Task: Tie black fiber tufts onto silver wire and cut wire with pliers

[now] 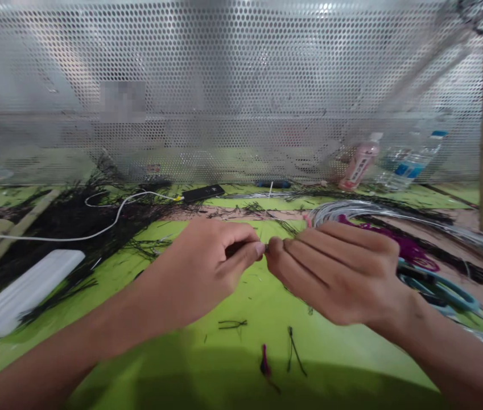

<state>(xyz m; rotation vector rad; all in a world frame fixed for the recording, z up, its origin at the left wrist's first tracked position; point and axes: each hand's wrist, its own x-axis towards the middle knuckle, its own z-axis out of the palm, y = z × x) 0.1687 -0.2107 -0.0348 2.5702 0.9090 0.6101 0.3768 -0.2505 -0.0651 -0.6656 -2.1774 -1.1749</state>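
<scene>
My left hand [207, 267] and my right hand [339, 270] meet fingertip to fingertip above the green table [241, 353]. Both are closed in a pinch on a tiny dark piece between them that is too small to make out. Below the hands lie a few short black wire bits [232, 324], a bent black strand [294, 353] and a small magenta tuft [264, 361].
A heap of black strands [74, 222] lies at the left with a white cable [108, 219] and a white flat box [19, 293]. Coiled silver wire [395, 213], magenta fibres [407, 247] and teal scissors [441, 287] lie at the right. Bottles [395, 162] stand behind a perforated metal screen [241, 91].
</scene>
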